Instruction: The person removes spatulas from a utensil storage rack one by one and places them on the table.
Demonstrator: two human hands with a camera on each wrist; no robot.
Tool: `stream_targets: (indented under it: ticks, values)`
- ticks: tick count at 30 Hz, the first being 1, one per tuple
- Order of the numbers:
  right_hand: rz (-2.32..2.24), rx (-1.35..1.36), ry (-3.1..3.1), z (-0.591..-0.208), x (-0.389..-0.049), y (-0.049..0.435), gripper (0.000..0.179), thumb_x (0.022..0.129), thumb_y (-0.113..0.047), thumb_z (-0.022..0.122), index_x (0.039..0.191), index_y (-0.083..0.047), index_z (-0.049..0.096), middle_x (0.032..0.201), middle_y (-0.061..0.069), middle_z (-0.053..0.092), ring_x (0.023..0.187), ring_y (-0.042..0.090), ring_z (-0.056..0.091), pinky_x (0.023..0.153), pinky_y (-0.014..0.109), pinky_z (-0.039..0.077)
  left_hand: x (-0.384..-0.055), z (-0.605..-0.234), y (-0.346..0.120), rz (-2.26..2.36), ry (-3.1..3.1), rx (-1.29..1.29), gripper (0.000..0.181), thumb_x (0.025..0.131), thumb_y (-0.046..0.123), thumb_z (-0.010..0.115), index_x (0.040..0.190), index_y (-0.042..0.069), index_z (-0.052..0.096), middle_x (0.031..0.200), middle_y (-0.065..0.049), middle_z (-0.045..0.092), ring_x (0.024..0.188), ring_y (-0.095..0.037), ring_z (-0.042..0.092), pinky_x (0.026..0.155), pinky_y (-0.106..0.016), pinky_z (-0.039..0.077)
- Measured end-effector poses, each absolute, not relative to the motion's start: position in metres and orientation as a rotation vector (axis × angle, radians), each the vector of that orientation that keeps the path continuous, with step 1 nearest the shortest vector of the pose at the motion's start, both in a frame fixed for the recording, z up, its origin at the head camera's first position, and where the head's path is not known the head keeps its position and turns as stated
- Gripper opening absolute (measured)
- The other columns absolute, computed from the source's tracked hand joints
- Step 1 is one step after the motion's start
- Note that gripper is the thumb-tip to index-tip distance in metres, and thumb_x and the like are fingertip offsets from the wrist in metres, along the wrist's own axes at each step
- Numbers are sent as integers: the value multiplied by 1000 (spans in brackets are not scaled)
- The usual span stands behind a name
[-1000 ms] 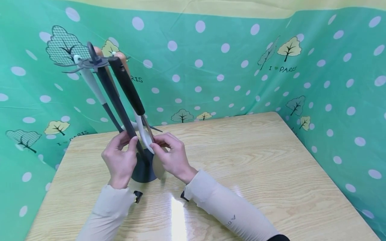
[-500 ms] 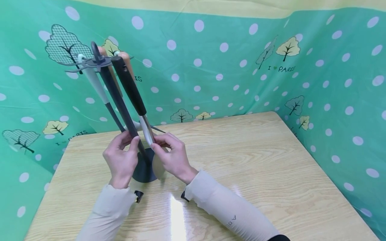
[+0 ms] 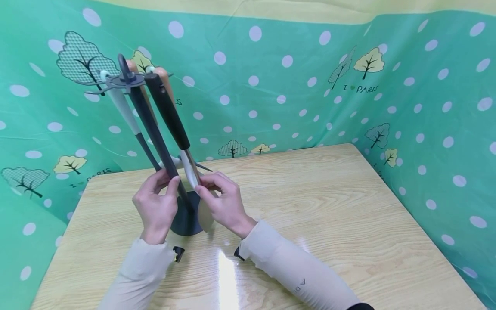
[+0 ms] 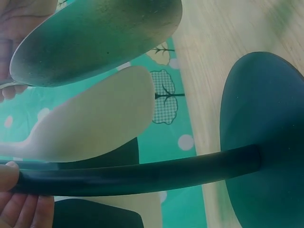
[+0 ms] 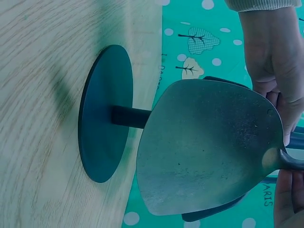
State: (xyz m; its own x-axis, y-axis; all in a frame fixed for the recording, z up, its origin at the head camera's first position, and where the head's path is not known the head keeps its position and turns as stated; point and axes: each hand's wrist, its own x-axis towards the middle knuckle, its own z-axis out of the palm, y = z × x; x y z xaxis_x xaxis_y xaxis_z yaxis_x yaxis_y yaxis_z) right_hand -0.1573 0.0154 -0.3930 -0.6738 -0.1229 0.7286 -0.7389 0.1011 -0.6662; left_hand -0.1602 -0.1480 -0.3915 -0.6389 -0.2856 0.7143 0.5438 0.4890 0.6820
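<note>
A dark utensil stand with a round base (image 3: 186, 226) rises from the table and leans left in the head view. My left hand (image 3: 156, 204) grips its pole (image 3: 153, 125) low down. In my right hand (image 3: 222, 200), thumb and fingers pinch the metal shank of a wok spatula (image 3: 168, 112) with a black handle. The handle's top is beside the stand's hook ring (image 3: 125, 81); whether it hangs on a hook cannot be told. In the right wrist view the broad metal blade (image 5: 209, 147) hides part of the pole. A pale paddle-shaped utensil (image 4: 95, 118) hangs behind.
Other utensils hang round the stand, among them a grey-handled one (image 3: 124, 107) at left and wooden-handled ones (image 3: 164, 79) behind. The light wood table (image 3: 310, 206) extends to the right. A green dotted cloth (image 3: 271, 86) borders its back and sides.
The top of the stand has shifted slightly right with its utensils. The spatula and my right hand have moved a little right. My left hand keeps its grip on the pole.
</note>
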Motion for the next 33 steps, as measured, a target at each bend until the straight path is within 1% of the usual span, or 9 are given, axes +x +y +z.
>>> stream_targets:
  ticks: [3,7,10,15,19,23,26,31,33]
  values:
    - [1608,840,-1888,-389,-154,17,13,87,-1,67,100,1,67,89,8,65,80,10,61,72,23,56,-161,-394,-147,-1258,-1881,-217,26,80,3,75,106,-1,71,94,-10,72,84,-4,65,81,-17,53]
    - [1612,842,-1884,-384,-151,16,12,86,2,67,99,2,67,88,9,65,79,11,60,71,24,56,-156,-389,-140,-1274,-1833,-181,25,79,-5,74,103,-4,71,93,-15,72,82,-11,66,81,-18,54]
    - [1617,842,-1881,-389,-154,15,13,87,0,67,99,1,67,89,8,65,79,11,61,72,24,56,-157,-389,-137,-1291,-1794,-164,26,77,-8,75,102,-5,71,93,-16,71,83,-13,66,82,-20,54]
    - [1611,849,-1882,-394,-157,14,14,87,-1,68,101,0,68,89,8,65,80,10,60,73,23,56,-162,-402,-139,-1306,-1757,-174,29,77,-6,76,105,1,72,96,-11,72,86,-11,67,82,-22,55]
    - [1602,853,-1871,-389,-153,14,16,84,5,68,100,3,67,87,11,65,79,14,61,72,25,57,-161,-404,-138,-1308,-1741,-185,30,78,-4,76,107,3,72,98,-11,71,87,-15,68,82,-24,55]
    - [1594,852,-1868,-374,-144,16,17,81,11,68,97,8,66,85,15,64,76,20,61,71,27,57,-160,-408,-136,-1310,-1744,-170,30,78,-2,76,107,4,73,99,-9,72,89,-16,69,83,-24,55]
    - [1587,841,-1873,-365,-139,18,15,81,13,67,95,9,65,84,16,64,75,21,61,70,27,57,-161,-412,-135,-1333,-1725,-165,29,78,-3,76,106,3,73,98,-10,72,89,-16,69,82,-25,55]
    - [1581,833,-1860,-363,-138,20,14,81,12,66,94,9,65,82,16,63,74,21,61,69,27,57,-162,-415,-132,-1366,-1684,-161,30,77,-8,75,105,1,73,98,-12,71,89,-16,68,82,-27,55]
    - [1578,836,-1858,-363,-139,20,13,81,11,66,94,8,65,82,16,64,74,20,61,69,27,57,-162,-415,-131,-1371,-1675,-148,29,76,-11,74,104,-2,72,97,-15,71,88,-15,68,82,-26,56]
